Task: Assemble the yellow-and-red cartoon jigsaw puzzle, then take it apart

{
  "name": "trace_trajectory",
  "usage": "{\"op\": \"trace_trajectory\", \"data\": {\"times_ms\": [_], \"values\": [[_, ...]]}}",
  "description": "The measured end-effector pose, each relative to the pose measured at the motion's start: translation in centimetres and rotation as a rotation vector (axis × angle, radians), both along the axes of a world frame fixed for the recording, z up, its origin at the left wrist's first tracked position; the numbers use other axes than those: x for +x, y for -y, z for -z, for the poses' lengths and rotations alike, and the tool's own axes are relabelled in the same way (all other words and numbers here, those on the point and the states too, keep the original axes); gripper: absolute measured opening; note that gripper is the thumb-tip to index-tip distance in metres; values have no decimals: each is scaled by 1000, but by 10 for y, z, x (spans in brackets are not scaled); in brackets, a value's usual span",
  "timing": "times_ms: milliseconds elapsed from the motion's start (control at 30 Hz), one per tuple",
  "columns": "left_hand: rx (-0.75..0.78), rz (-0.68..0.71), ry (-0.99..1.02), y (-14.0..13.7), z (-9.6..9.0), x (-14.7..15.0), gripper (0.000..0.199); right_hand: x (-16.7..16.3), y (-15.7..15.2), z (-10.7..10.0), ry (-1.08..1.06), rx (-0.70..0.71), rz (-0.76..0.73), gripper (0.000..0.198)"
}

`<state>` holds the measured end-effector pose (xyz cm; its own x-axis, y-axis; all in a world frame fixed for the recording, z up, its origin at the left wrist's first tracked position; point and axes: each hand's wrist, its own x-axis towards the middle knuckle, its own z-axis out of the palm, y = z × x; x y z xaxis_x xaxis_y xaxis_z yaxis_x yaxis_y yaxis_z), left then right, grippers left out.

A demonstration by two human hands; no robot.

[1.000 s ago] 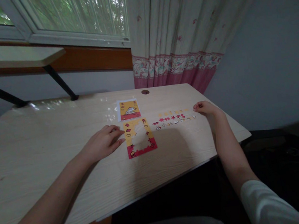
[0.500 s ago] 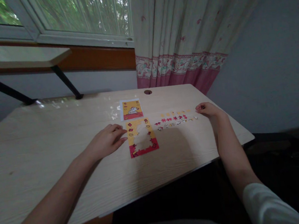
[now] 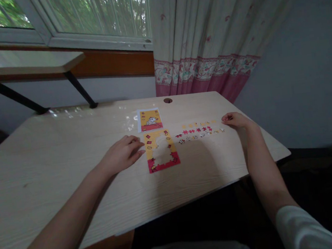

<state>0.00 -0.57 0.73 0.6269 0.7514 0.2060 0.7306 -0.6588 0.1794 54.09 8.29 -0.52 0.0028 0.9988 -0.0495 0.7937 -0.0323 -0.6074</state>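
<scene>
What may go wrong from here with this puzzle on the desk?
The left hand is close beside the border; a bump might shift or split it.

The loose pieces lie in close rows near the right hand, so a careless sweep could mix them.

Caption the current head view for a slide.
Left hand beside a partly assembled jigsaw, printed picture beyond it; right hand by the right end of rows of loose pieces.
</scene>
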Motion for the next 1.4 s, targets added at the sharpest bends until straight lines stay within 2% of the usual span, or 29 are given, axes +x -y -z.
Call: {"op": "trace_trajectory", "data": {"times_ms": [200,400,533,767,1033,1400], "values": [[22,-16,-92,8,-10,6,44,-2,1,-4,8,-17,-9,26],[5,-60,-79,16,-8,14,76,1,0,-1,10,4,-11,25],[-33,-92,-120,16,0,14,87,2,-1,3,17,20,-18,25],[-72,-130,-135,13,10,9,91,0,-3,3,59,5,-35,22],[-94,-110,-147,10,9,7,97,-11,2,-7,110,-36,-43,17],[-73,-88,-156,7,10,6,96,-18,5,-15,189,16,-60,16]]}}
